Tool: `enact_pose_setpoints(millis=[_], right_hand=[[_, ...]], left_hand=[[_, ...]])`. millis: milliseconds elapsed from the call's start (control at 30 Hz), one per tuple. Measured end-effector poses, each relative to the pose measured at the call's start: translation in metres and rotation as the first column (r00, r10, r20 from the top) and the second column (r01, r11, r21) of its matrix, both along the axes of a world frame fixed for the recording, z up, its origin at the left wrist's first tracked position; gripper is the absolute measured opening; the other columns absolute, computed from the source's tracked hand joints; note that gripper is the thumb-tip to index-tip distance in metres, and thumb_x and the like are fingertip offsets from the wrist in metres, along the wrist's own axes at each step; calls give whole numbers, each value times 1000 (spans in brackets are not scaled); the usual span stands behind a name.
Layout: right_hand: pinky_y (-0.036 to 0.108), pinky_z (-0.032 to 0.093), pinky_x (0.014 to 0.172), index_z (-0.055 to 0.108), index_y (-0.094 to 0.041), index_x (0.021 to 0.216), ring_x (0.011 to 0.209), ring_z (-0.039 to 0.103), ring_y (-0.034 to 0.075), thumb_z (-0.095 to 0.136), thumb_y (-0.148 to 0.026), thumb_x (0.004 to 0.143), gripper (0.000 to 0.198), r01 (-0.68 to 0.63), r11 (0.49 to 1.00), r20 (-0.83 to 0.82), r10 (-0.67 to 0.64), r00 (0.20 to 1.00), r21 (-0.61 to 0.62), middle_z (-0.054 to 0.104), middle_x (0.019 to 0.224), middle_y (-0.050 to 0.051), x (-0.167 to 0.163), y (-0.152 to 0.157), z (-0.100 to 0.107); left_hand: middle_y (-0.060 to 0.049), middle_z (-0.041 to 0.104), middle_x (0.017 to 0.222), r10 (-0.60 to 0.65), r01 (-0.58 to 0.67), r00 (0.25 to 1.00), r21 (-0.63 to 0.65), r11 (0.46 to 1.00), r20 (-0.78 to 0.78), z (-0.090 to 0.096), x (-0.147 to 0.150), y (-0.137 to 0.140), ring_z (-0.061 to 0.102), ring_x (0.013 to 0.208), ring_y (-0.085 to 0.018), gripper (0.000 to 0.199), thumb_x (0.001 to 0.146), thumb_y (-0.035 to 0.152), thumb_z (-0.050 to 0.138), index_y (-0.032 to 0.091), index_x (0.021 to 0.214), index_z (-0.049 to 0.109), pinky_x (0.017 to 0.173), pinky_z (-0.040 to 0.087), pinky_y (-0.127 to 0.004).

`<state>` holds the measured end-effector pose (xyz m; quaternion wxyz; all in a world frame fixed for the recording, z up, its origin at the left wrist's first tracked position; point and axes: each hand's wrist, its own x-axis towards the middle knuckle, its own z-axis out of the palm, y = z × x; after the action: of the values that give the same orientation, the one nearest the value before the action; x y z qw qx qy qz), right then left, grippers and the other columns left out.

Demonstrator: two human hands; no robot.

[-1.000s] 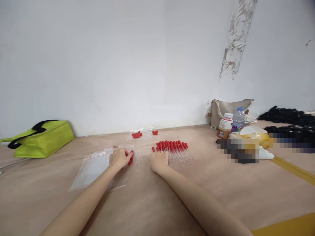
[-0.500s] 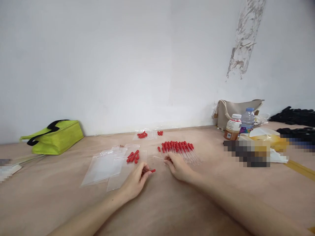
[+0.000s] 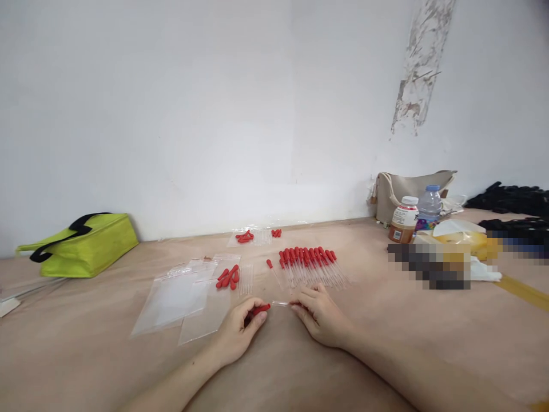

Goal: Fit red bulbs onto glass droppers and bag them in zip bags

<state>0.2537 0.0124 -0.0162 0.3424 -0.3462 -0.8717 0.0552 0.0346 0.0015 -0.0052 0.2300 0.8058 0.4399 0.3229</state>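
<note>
Between the thumb and fingers of my left hand is a red rubber dropper bulb, its open end facing right. My right hand pinches a clear glass dropper tube, whose free end points left at the bulb across a small gap. Beyond my right hand lies a row of droppers with red bulbs on their tubes. A single dropper rests just left of that row. Loose red bulbs and bare glass tubes sit beyond my left hand.
Clear zip bags lie flat at the left. Against the wall is another bag with red bulbs and tubes. A lime-green bag stands far left. A drink bottle, a water bottle and a beige bag stand right.
My right hand has come nearer with the glass tube, now lined up with the red bulb in my left hand. The view has shifted slightly.
</note>
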Motion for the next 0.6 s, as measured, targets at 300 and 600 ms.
enact_pose_setpoints(millis=[300, 600], right_hand=[[30, 28, 73, 56, -19, 92, 77, 52, 14, 34, -18, 87, 22, -43, 999, 69, 43, 997, -2, 62, 84, 5, -1, -4, 5], [29, 28, 73, 56, -19, 91, 77, 52, 13, 36, -19, 86, 21, -31, 1000, 59, 30, 998, 3, 60, 83, 4, 1, -1, 1]], left_hand=[[-2, 58, 80, -17, 17, 1000, 7, 1000, 21, -2, 1, 0, 53, 74, -15, 17, 86, 30, 44, 18, 87, 55, 66, 42, -25], [-2, 58, 82, 1, -1, 1000, 2, 1000, 23, 0, 1, -1, 53, 72, -14, 16, 84, 29, 46, 18, 90, 56, 64, 41, -23]])
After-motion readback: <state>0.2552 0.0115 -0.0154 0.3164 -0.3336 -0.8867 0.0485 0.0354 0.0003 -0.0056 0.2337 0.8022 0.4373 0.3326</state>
